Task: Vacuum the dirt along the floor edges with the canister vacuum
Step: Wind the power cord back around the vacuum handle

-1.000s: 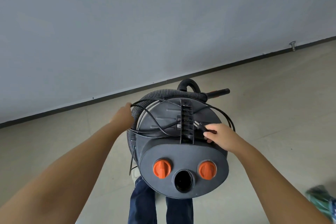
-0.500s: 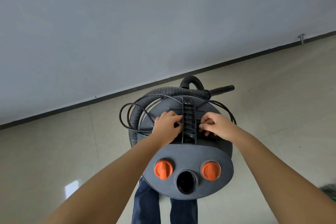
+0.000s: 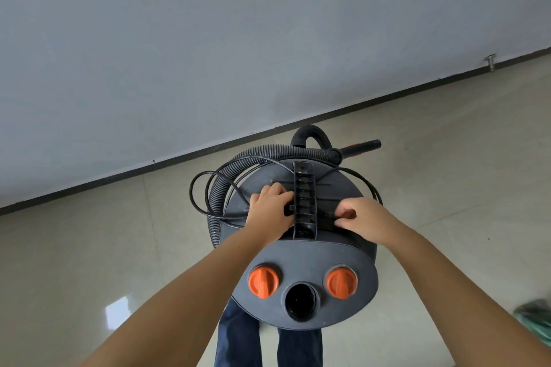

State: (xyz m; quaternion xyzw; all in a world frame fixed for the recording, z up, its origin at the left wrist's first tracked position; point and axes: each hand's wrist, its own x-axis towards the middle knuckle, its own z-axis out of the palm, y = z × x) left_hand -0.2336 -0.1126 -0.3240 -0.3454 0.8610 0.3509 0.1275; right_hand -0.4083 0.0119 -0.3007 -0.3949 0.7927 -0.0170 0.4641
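Evidently the work is at the setup stage: no cleaning of the floor edge has begun, and both hands are busy on top of the canister vacuum, which stands upright on the tiled floor just in front of the person's legs, near the dark baseboard of the grey wall.

Going left to right: a loop of thin black power cord hangs off the far-left side, beside the ribbed hose coiled round the lid. The left hand lies on the lid just left of the ribbed carry handle, fingers curled toward a small dark piece at the handle's side; whether it actually grips that piece or the cord I cannot tell. The right hand sits just right of the handle, thumb and fingertips pinched together on something dark, probably the cord's end, though it is too small to be sure.

Next, I judge, the cord needs freeing and unwinding without snagging the hose, then the hose lifting off.

The vacuum is dark grey, round-bodied, with two orange knobs flanking an open black port on its near side, and a black wand tip poking out far right.
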